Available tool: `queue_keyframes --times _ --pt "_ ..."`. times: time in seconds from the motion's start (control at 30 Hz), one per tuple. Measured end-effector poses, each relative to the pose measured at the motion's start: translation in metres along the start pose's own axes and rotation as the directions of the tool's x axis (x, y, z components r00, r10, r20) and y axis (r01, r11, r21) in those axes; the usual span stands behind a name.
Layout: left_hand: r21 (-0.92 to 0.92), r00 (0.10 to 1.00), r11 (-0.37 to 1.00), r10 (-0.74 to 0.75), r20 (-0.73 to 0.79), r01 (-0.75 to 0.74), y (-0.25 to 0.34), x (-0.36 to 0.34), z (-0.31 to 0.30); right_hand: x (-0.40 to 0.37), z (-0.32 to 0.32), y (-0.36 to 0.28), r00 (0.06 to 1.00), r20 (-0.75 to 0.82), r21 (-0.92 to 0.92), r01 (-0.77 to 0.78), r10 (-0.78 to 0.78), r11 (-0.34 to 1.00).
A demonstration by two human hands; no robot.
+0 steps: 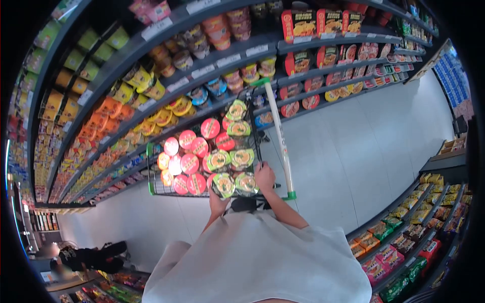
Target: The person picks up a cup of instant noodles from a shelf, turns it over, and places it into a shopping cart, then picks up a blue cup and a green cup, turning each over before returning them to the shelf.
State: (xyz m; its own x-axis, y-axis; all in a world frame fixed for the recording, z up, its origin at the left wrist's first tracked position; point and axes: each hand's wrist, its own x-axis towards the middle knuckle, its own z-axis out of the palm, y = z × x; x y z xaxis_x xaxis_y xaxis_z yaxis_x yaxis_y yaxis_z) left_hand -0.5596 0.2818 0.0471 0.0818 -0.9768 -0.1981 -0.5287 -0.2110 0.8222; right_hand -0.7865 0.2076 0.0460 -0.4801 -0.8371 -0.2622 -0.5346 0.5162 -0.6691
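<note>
A shopping cart (275,118) with green corners and a pale handle bar stands in front of me, loaded with several instant noodle cups. Red-lidded noodle cups (190,163) fill its left part, and green-rimmed noodle cups (242,158) its right part. My left hand (218,203) reaches over the near side, its fingers round the left flank of a green-rimmed noodle cup (224,185); part of the grip is hidden. My right hand (265,178) is closed at the cart's wire rim by the handle end, beside another green-rimmed noodle cup (246,184).
Long shelves (222,63) of packaged noodles curve along the far side, close to the cart. Grey floor (333,151) stretches to the right. Snack shelves (404,227) stand at the lower right. A person in dark clothes (91,257) is at the lower left.
</note>
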Motion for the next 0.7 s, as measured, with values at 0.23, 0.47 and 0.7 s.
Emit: queue_keyframes --times 0.23,0.47,0.7 --pt "0.041 0.998 0.999 -0.008 0.068 0.005 -0.015 0.005 -0.006 -0.001 -0.004 -0.002 1.0 0.019 0.028 -0.005 0.005 1.0" --pt "0.015 0.999 0.998 0.053 0.01 -0.053 -0.019 0.013 0.002 0.0 -0.001 0.0 1.0 0.029 0.03 -0.011 0.01 0.999" --pt "0.253 0.994 0.963 0.102 -0.034 -0.09 0.0 0.01 0.001 -0.001 0.003 0.003 1.0 0.024 0.079 -0.018 0.017 0.997"
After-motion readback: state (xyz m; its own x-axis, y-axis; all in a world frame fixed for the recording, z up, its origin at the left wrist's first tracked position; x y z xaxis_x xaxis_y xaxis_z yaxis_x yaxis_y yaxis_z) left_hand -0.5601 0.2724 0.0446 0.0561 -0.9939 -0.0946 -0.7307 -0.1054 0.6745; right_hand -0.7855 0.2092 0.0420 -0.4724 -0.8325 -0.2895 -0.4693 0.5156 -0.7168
